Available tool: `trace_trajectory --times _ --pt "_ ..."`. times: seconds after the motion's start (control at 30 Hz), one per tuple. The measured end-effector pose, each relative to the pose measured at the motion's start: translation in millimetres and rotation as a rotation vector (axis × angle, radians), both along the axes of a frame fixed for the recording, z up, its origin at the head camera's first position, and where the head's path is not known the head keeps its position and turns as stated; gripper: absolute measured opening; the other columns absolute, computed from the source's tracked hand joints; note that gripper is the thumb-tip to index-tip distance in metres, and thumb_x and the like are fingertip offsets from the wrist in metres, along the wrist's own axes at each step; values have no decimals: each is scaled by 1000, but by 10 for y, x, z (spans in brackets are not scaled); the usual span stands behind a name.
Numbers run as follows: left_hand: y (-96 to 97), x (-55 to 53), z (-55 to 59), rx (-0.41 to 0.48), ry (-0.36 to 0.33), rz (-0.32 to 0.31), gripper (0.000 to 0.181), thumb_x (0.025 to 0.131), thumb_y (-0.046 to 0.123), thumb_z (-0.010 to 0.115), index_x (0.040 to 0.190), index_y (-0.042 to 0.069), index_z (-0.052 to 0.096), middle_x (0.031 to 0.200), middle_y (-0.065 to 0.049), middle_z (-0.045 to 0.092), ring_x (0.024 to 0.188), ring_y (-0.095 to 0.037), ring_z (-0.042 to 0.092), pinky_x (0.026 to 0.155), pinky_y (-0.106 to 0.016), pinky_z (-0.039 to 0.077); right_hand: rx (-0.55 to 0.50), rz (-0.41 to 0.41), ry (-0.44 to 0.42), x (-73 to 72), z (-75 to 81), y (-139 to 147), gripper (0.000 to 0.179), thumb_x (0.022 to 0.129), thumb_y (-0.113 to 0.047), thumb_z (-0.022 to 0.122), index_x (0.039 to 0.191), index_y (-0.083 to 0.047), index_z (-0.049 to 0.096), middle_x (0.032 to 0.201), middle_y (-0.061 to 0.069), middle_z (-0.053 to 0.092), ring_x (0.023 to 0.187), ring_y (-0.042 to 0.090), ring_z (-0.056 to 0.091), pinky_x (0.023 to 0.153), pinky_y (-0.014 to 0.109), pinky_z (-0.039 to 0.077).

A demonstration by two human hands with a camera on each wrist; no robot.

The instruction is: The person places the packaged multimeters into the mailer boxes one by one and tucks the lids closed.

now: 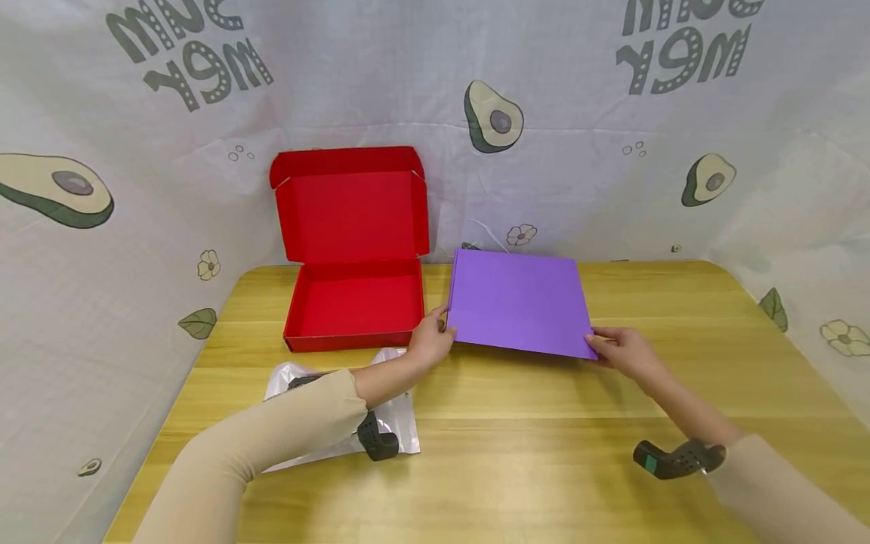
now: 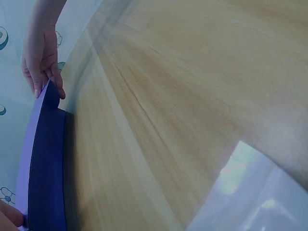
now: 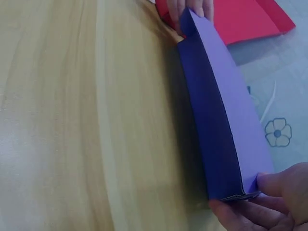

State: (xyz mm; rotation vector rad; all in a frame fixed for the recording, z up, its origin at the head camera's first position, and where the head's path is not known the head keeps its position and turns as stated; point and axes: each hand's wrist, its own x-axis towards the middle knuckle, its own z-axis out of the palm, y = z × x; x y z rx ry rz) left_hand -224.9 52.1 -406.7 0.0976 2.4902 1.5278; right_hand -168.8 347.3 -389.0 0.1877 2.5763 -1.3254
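A purple cardboard box (image 1: 519,302) sits on the wooden table, its top flap tilted toward the front. My left hand (image 1: 430,341) pinches its front left corner, thumb on the near side. At the opposite front corner, my right hand (image 1: 627,352) grips the flap's edge with the thumb on top and the fingers below. Seen from the right wrist, the box's dark front wall (image 3: 211,120) stands under the lighter purple flap (image 3: 236,106). Left of it is an open red box (image 1: 360,306) with its lid raised and a bare inside.
A clear plastic bag (image 1: 401,423) lies under my left forearm near the front left. Behind the table (image 1: 516,438) hangs a white cloth (image 1: 578,113) printed with avocados, close to the red lid and the purple box.
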Motion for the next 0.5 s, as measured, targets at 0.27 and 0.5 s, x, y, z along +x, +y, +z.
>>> trace_trajectory --times 0.27,0.5 --pt "77 -3 -60 50 -105 -78 61 96 15 40 148 4 10 152 -17 15 139 -32 15 113 -44 14 257 40 304 67 -103 -32 54 94 -21 53 129 17 39 116 36 53 99 42 60 74 41 54" --pt "182 -222 -87 86 -86 6 61 99 28 34 148 5 7 155 -12 7 141 -28 9 114 -40 11 462 232 611 -58 -190 -39 63 86 -23 65 135 8 39 139 31 33 129 47 29 99 60 28"
